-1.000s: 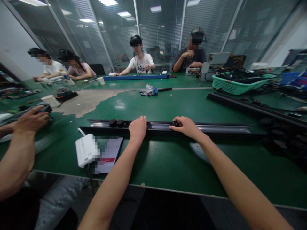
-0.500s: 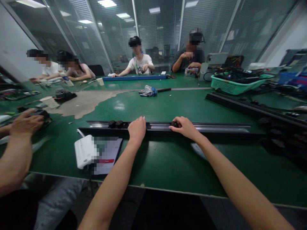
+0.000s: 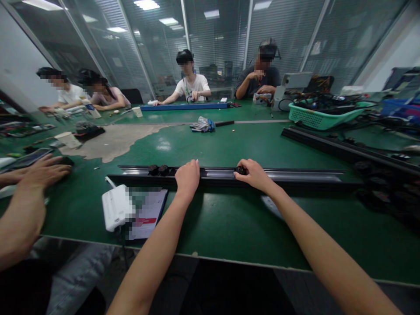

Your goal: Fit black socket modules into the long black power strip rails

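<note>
A long black channel rail (image 3: 295, 175) with a shiny inner strip lies across the table in front of me. My left hand (image 3: 188, 178) is closed around the rail left of its middle; the fingertips are partly hidden behind it. Two small black knob-like pieces (image 3: 158, 169) sit in the channel to the left of that hand. Farther right, my right hand (image 3: 252, 173) pinches another small black knob-like piece (image 3: 241, 170) at the channel, thumb on the near side.
A white device (image 3: 116, 207) and a phone-like flat item (image 3: 151, 214) lie near the front edge. At left is a co-worker's hand (image 3: 42, 173). Back right are a second black rail (image 3: 328, 142) and a green basket (image 3: 323, 119). A glove (image 3: 202, 124) lies mid-table.
My right hand and the piece in it have shifted very slightly to the right. My left hand stays in place. The co-worker's hand at left has lowered toward the table.
</note>
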`<state>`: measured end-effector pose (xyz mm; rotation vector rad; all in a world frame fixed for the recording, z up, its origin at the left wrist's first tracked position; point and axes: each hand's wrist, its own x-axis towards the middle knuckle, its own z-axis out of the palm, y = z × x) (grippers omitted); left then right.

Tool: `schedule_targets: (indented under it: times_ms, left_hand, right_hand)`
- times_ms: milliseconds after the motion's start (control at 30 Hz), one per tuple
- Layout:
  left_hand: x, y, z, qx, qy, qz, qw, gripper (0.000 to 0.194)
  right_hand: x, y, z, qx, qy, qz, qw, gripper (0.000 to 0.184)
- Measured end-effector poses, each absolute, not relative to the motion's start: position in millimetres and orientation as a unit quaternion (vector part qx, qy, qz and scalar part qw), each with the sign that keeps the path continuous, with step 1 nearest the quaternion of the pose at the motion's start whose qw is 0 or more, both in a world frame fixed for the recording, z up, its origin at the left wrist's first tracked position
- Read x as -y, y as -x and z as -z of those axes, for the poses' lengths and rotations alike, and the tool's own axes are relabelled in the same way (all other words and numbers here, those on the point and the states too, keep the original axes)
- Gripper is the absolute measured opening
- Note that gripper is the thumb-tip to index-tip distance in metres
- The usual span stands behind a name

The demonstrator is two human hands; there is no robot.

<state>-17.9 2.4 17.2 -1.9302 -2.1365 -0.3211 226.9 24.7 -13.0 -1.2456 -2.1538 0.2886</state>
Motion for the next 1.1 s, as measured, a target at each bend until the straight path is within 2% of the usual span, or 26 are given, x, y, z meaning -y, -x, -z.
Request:
schedule_targets:
  times_ms: [700,1100]
  left_hand:
    - [-3.2,18.3,-15.7,0.732,0.662,0.105,0.124,0.051]
    - [-2.9,18.6,-15.4,0.73,0.662,0.118,0.124,0.051]
  right_hand:
    - [-24.6,-226.3,13.1,0.811,0.493,-0.081,0.305,0.017]
    - [-32.6,-238.9,5.6,0.842,0.475,-0.124,0.226,0.023]
